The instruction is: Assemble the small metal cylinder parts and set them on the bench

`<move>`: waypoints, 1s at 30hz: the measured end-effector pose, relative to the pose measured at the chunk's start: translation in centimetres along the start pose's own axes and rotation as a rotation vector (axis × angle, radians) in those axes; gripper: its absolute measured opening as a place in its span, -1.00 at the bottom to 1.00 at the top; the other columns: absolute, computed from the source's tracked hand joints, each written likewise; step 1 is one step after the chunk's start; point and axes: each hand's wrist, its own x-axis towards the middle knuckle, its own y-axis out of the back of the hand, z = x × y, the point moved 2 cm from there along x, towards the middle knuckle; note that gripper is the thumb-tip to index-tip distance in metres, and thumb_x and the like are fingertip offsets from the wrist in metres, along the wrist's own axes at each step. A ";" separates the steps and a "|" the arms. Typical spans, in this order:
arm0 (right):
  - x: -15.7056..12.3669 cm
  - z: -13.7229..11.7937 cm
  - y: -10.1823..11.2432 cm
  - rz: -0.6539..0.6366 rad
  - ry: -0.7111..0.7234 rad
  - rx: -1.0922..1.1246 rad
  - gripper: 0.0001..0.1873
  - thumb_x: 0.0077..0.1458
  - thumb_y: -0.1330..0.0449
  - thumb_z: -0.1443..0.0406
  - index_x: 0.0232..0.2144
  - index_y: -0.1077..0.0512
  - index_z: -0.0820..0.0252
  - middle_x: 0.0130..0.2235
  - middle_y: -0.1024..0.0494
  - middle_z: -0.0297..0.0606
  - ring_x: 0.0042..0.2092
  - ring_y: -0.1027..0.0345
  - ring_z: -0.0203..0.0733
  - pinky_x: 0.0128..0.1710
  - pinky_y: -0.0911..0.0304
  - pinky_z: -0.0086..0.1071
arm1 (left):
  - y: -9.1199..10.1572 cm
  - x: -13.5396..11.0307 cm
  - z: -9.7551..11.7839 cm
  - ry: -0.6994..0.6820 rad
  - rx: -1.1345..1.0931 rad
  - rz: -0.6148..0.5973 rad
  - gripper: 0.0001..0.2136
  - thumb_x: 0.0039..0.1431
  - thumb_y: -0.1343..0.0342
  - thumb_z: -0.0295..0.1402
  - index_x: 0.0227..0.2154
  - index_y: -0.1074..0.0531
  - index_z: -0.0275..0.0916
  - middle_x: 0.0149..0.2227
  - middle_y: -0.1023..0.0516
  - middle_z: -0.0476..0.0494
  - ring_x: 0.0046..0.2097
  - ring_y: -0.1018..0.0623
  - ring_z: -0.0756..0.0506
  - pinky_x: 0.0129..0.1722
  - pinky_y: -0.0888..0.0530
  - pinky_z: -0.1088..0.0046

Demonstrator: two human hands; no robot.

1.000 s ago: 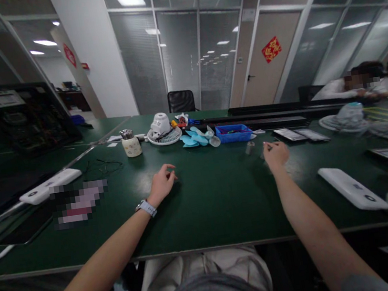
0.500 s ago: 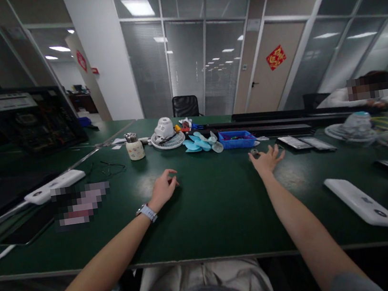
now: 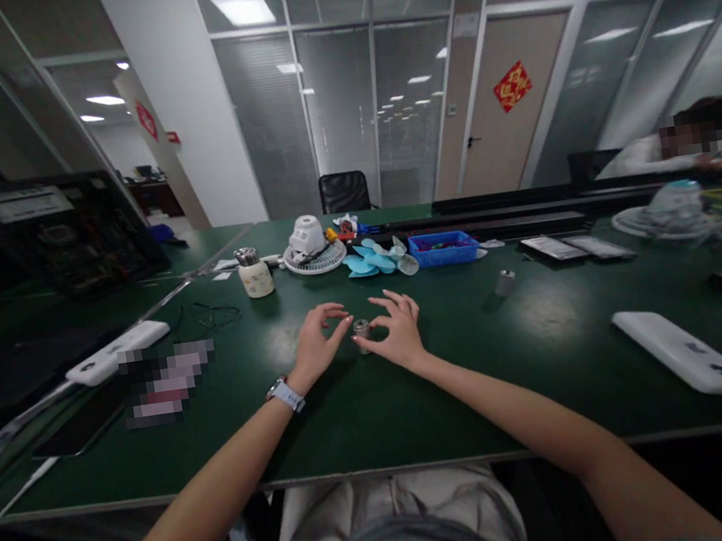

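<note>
My right hand (image 3: pixel 400 329) has its thumb and index finger around a small silver metal cylinder (image 3: pixel 361 328), which stands upright at the middle of the table with a dark round spot in its top. Part of its side is behind the thumb. Just left of it is my left hand (image 3: pixel 318 341), thumb and fingers curved apart and holding nothing; its thumb tip comes near the cylinder, and I cannot tell if they touch. Farther right, a second similar metal cylinder (image 3: pixel 505 283) stands on the green table (image 3: pixel 462 417).
At the back are a patterned flask (image 3: pixel 255 276), a white fan part (image 3: pixel 308 240), light-blue fan blades (image 3: pixel 373 258) and a blue tray (image 3: pixel 444 249). White oblong devices lie left (image 3: pixel 118 352) and right (image 3: pixel 685 353). Other people sit at the right.
My right hand has moved left to the table's middle, where a metal cylinder now shows between its fingers. The other cylinder is now in plain view at the right. My left hand has shifted slightly right.
</note>
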 end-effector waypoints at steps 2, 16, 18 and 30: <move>-0.1 -1.0 -0.2 -0.036 0.024 0.041 -0.67 -0.08 -0.28 -0.03 -0.53 -0.52 0.09 0.06 -0.45 -0.24 0.21 -0.08 0.03 0.21 0.16 0.02 | -0.1 -0.1 0.4 0.001 -0.065 -0.037 -0.69 0.12 -0.14 -0.18 -0.11 -0.35 -0.20 -0.17 -0.58 -0.16 -0.10 -0.56 -0.13 -0.10 -0.45 0.29; -0.2 -1.1 0.1 -0.160 0.052 0.137 -0.70 -0.10 -0.31 0.01 -0.47 -0.46 0.09 -0.09 -0.53 -0.22 0.11 -0.20 0.01 0.13 0.04 -0.04 | 0.4 -0.2 1.2 -0.045 0.084 -0.154 -0.83 0.10 -0.16 -0.24 -0.31 -0.34 -0.16 -0.32 -0.59 -0.07 -0.21 -0.58 -0.13 -0.08 -0.44 0.22; -0.2 -1.2 0.1 -0.168 0.045 0.143 -0.70 -0.10 -0.31 0.02 -0.48 -0.45 0.09 -0.10 -0.53 -0.22 0.11 -0.20 0.01 0.12 0.04 -0.04 | 0.2 -0.4 1.2 -0.014 0.062 -0.112 -0.84 0.11 -0.14 -0.24 -0.35 -0.29 -0.16 -0.32 -0.58 -0.07 -0.21 -0.57 -0.12 -0.13 -0.47 0.26; -0.5 1.7 1.2 -0.144 -0.165 0.107 -0.69 -0.11 -0.31 0.06 -0.46 -0.38 0.14 -0.21 -0.53 -0.22 -0.06 -0.30 -0.02 0.00 -0.06 -0.11 | 0.8 0.4 -2.1 0.053 0.055 -0.128 -0.78 0.07 -0.17 -0.32 -0.32 -0.21 -0.15 -0.40 -0.61 0.00 -0.24 -0.61 -0.09 -0.21 -0.46 0.37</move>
